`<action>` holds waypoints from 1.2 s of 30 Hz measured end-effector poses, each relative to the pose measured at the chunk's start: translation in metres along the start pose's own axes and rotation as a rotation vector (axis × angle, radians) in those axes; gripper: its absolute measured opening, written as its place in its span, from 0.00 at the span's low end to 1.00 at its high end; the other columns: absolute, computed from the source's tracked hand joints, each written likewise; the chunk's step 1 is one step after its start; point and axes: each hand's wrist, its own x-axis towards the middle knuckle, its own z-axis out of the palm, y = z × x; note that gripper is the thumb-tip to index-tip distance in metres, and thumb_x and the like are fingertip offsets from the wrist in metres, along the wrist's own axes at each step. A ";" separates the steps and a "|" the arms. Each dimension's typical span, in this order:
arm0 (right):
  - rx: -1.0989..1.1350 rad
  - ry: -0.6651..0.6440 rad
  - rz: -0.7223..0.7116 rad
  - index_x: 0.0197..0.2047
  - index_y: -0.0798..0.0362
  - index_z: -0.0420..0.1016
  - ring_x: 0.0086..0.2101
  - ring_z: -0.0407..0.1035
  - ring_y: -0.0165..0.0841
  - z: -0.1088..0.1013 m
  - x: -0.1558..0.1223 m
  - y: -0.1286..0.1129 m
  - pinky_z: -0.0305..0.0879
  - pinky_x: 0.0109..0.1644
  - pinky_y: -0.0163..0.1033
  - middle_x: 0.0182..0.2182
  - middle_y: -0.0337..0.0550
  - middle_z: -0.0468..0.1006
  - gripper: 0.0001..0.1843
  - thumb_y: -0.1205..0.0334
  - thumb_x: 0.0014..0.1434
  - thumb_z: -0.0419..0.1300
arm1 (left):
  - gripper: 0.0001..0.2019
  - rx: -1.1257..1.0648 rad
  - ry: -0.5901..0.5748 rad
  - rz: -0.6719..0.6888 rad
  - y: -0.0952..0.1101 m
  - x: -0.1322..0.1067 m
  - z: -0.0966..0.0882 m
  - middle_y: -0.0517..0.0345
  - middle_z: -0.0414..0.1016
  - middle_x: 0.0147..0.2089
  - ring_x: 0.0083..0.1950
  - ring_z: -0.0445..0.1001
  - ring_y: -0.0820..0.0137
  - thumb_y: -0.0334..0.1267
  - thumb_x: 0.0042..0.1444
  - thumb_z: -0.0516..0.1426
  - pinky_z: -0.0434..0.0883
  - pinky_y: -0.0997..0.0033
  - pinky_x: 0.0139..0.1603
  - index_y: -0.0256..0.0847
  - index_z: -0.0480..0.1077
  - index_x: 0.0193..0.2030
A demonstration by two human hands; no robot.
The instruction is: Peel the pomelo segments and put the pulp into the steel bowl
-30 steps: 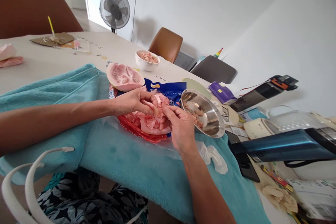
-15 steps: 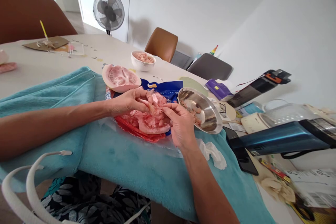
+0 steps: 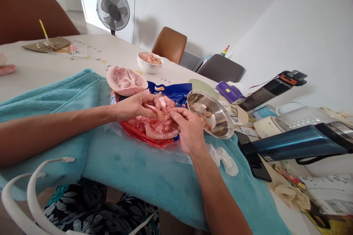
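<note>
My left hand [image 3: 136, 107] is closed around a pomelo segment [image 3: 156, 113] in the middle of the head view. From the right, my right hand [image 3: 191, 128] pinches at the same segment with thumb and fingertips; the exact bit between them is too small to make out. Pink pomelo peel and membrane scraps [image 3: 158, 131] lie beneath both hands on a red and blue plastic bag [image 3: 176, 89]. Behind my left hand sits a hollow pomelo rind [image 3: 125, 80], its inside facing up. A steel bowl [image 3: 224, 123] with some pulp bits stands tilted beside my right hand.
A white bowl [image 3: 149, 68] of pomelo flesh stands further back. The teal towel [image 3: 132, 176] covers the near table edge. Crumpled tissue [image 3: 227, 161], a phone [image 3: 255, 161], a blue bottle [image 3: 292, 142] and a dark bottle [image 3: 261, 93] are on the right.
Both hands keep nearly the same place and grip on the segment, with only slight finger movement. The whole view has shifted a little.
</note>
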 end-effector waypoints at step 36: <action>-0.394 -0.071 -0.164 0.33 0.53 0.81 0.15 0.62 0.26 -0.008 0.000 -0.001 0.60 0.19 0.32 0.14 0.32 0.70 0.09 0.59 0.54 0.61 | 0.10 -0.068 -0.028 -0.007 -0.002 0.001 -0.002 0.57 0.81 0.34 0.38 0.80 0.73 0.28 0.45 0.67 0.72 0.77 0.42 0.37 0.72 0.33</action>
